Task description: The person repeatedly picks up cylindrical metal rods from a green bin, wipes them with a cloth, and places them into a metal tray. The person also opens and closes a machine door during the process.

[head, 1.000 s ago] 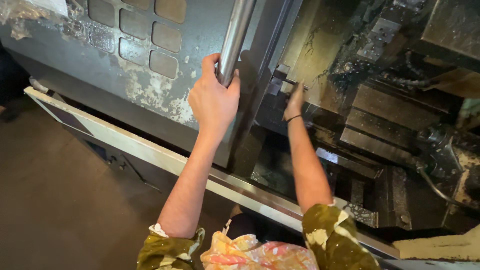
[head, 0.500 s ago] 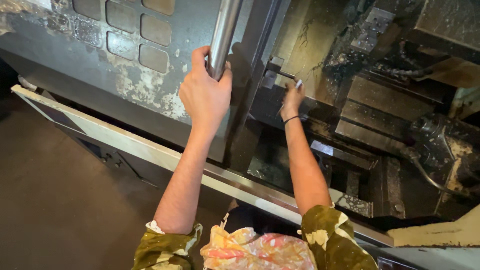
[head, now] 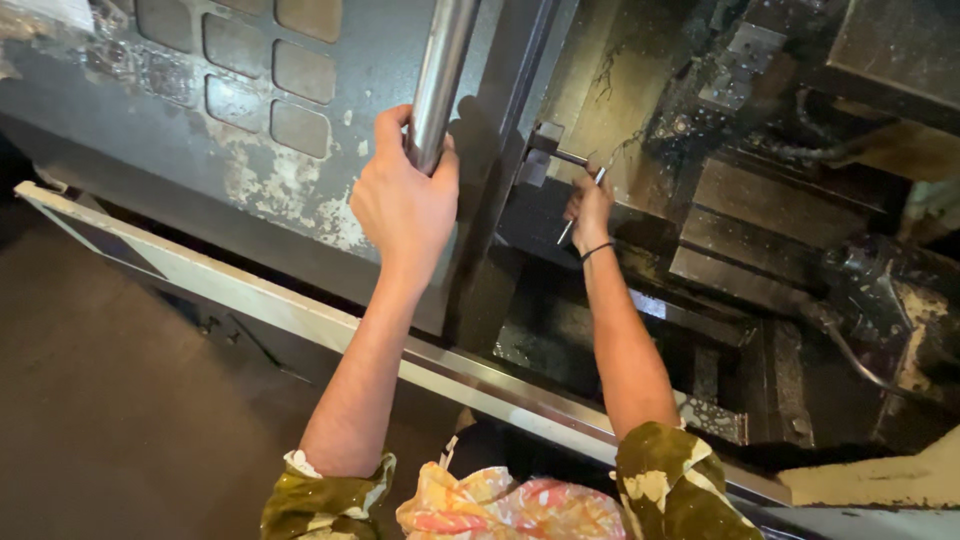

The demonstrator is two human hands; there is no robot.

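My left hand (head: 402, 205) grips the shiny metal bar handle (head: 445, 60) on the worn grey sliding door (head: 200, 140) of a machine. My right hand (head: 588, 208), with a dark band at the wrist, reaches into the dark machine interior and holds a thin metal hex key (head: 580, 205) whose upper end meets a small metal part (head: 545, 150) on the inner wall. Both sleeves are olive with pale blotches.
A pale metal rail (head: 330, 325) runs diagonally below the door. Oily metal blocks and slides (head: 760, 220) fill the machine's interior at right, with a cable (head: 850, 350) nearby. Brown floor (head: 110, 400) lies at lower left.
The view has shifted slightly. My right hand has lowered a little inside the machine and the thin key now shows in its grip. My left hand stays on the bar handle.
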